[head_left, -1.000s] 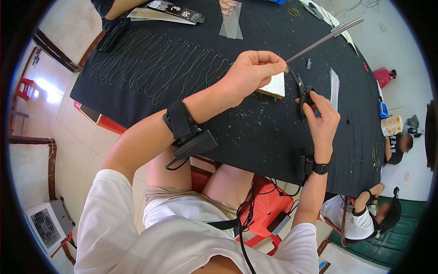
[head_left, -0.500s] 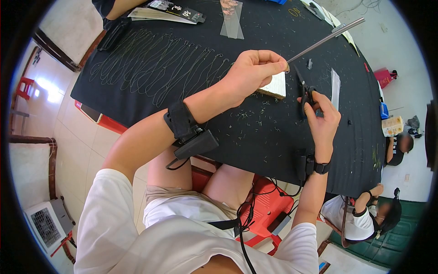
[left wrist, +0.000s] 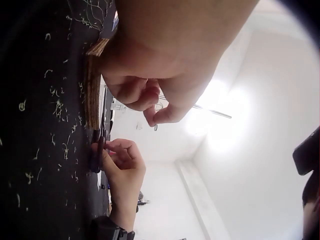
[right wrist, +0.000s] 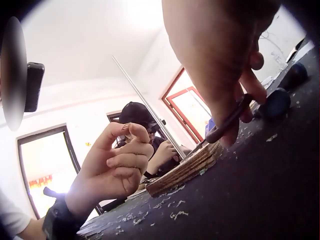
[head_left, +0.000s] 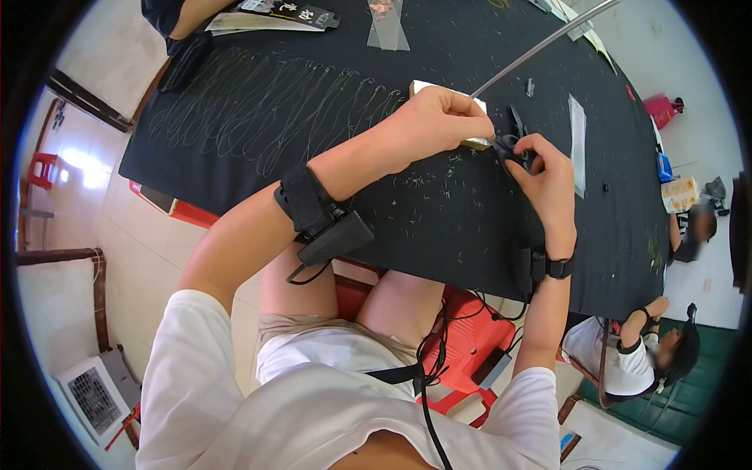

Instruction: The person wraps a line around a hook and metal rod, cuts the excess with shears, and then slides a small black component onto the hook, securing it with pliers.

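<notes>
My left hand is raised over a thick layered board with a white top, thumb and forefinger pinched together. Between those fingertips shows a tiny thin loop, too small to make out further. A slim metal rod stands up from the board. Just right of the board, my right hand holds black scissors by a handle, low at the tabletop. The right wrist view shows one handle ring between the fingers, and the board's layered edge.
Many looped thin lines lie in a row on the black-covered table. Small clippings are scattered near the board. A clear plastic strip lies on the right, packaging at the back left. Other people sit around the table.
My right hand has brought the scissors down and left, beside the board. My left hand has come slightly nearer to me, uncovering more of the board. The head view has shifted a little.
</notes>
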Tool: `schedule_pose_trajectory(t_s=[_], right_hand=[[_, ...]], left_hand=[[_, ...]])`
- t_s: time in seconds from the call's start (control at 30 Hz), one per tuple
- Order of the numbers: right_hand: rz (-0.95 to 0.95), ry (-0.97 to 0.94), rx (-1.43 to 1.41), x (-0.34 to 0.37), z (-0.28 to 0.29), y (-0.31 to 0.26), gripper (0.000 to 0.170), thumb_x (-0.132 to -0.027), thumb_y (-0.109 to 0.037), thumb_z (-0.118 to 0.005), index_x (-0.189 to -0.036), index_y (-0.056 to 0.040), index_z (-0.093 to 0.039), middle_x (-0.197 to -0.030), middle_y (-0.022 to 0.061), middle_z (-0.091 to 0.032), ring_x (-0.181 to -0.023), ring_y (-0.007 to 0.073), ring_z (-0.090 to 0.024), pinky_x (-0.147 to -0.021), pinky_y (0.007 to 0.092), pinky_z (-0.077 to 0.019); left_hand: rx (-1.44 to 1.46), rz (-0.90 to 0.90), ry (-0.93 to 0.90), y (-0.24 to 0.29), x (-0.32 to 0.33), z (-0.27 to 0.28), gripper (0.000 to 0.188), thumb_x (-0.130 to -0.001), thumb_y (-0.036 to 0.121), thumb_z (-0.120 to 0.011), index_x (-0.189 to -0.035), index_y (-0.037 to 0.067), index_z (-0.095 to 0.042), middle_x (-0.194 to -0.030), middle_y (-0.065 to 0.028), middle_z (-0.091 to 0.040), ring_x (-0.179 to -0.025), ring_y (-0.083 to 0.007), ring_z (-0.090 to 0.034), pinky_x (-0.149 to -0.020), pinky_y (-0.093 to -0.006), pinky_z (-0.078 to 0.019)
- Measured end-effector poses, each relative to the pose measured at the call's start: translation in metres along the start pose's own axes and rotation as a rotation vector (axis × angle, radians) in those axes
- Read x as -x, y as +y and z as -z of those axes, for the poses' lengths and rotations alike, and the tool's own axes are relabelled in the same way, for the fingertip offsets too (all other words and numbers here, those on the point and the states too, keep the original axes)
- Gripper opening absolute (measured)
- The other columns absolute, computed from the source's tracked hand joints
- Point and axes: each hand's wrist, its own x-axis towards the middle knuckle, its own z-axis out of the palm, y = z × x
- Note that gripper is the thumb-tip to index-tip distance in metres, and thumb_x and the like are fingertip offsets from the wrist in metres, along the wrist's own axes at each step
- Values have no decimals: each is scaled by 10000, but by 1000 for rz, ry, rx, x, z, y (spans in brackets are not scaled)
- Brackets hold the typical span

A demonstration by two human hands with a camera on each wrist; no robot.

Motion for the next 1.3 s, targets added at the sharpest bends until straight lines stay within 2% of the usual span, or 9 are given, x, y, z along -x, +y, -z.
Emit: schedule_pose_trajectory(t_s=[0.1,0.3,0.4,0.47,0.57,0.7,0.9,1.1,1.3], right_hand=[[66,-26,70,0,0,3,198,-647,-23,-718,-781,-33,-572,-737,55,-579,-538,119,-476,-503,245,-401],[169,-79,-121,1,-5,1,149,-661,-6,-706,-776,-26,-613,-753,50,-582,-557,120,-502,-506,228,-401],[175,-31,-266,2,-11,-6,88,-721,3,-674,-797,-16,-634,-771,37,-599,-590,97,-514,-531,217,-408],[7,-131,-751,6,-16,-5,45,-800,-28,-614,-820,0,-644,-790,31,-618,-622,74,-522,-559,209,-415],[-52,-244,-911,7,-18,-11,115,-848,-61,-559,-840,12,-647,-797,46,-630,-640,72,-529,-578,203,-419],[-87,-226,-1031,7,-23,-7,124,-852,-77,-559,-881,2,-650,-803,66,-643,-645,75,-540,-577,203,-427],[-65,-214,-989,7,-23,-7,95,-829,-72,-601,-875,-6,-651,-790,50,-642,-647,65,-542,-565,188,-420],[-93,-221,-910,7,-22,-9,66,-821,-57,-611,-849,-9,-648,-773,27,-627,-648,45,-528,-564,171,-398],[83,-155,-710,6,-26,-9,10,-798,-15,-626,-802,-5,-625,-720,-19,-555,-621,22,-466,-546,164,-339]], left_hand=[[-60,24,-35,-3,-1,-2,139,-798,157,-622,-847,34,-664,-640,36,-528,-538,-15,-400,-479,-175,-284],[-152,5,-99,-11,-2,-2,140,-796,156,-616,-849,35,-662,-710,18,-594,-610,-19,-478,-518,-172,-343],[-127,-46,-96,-10,-1,-3,135,-799,152,-611,-849,36,-657,-717,17,-599,-614,-19,-478,-527,-176,-345],[-119,-60,-101,-12,-3,-2,132,-798,152,-613,-851,38,-654,-715,15,-599,-612,-19,-476,-527,-181,-343],[-95,-89,-104,-13,-2,-2,129,-797,154,-616,-854,44,-650,-706,13,-595,-603,-20,-468,-524,-187,-334],[-133,-110,-84,-14,-3,0,131,-794,165,-627,-856,52,-652,-643,26,-553,-562,-21,-431,-501,-194,-298],[-165,-106,-60,-14,-3,-1,139,-792,177,-639,-859,56,-655,-572,57,-466,-522,-22,-378,-476,-201,-259],[-125,-101,-64,-15,-3,-1,153,-788,186,-642,-854,48,-652,-598,47,-498,-537,-23,-408,-484,-190,-288],[-140,16,-86,-12,0,-1,187,-794,192,-611,-860,20,-641,-623,18,-524,-531,-52,-431,-484,-205,-324]])
